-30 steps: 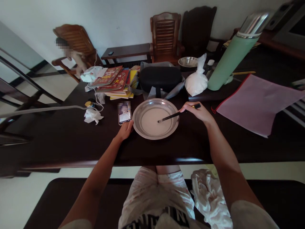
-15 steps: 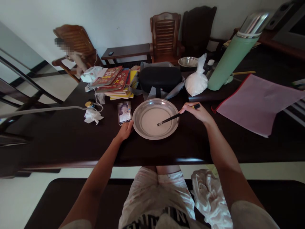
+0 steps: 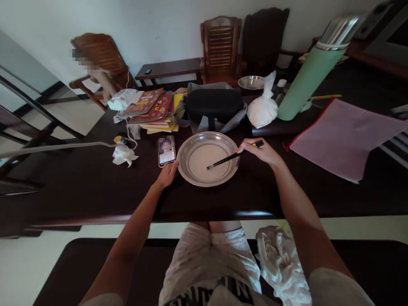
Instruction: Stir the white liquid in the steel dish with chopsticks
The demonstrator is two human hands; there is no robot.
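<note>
We start at our right hand (image 3: 261,151), whose grip is closed around the upper end of a pair of dark chopsticks (image 3: 229,158). The sticks slant down and to the left, and their tips rest in the pale, milky liquid that covers the bottom of a wide, shallow metal basin (image 3: 191,146). The right hand hangs over the basin's right rim. Our left hand (image 3: 167,173) lies against the basin's near-left rim, fingers curled loosely on it; we cannot tell whether that grip truly clasps the rim or only rests there.

The basin sits on the dark wooden bench (image 3: 79,187), near its front edge and directly ahead of us. Just beside the basin on the left, a smartphone (image 3: 166,151) lies flat with its screen lit. Further left we see a crumpled white tissue (image 3: 124,154) and a small gold-capped jar (image 3: 119,139). Behind the phone stands a stack of colourful books (image 3: 153,109), and behind the basin a black padded case (image 3: 214,104). To its right are a knotted white plastic bag (image 3: 263,108), a small metal bowl (image 3: 251,82) and a tall green thermos (image 3: 310,74) with a steel top. A pink mesh pouch (image 3: 344,136) with a red zip lies flat at the far right, well apart from the basin.
</note>
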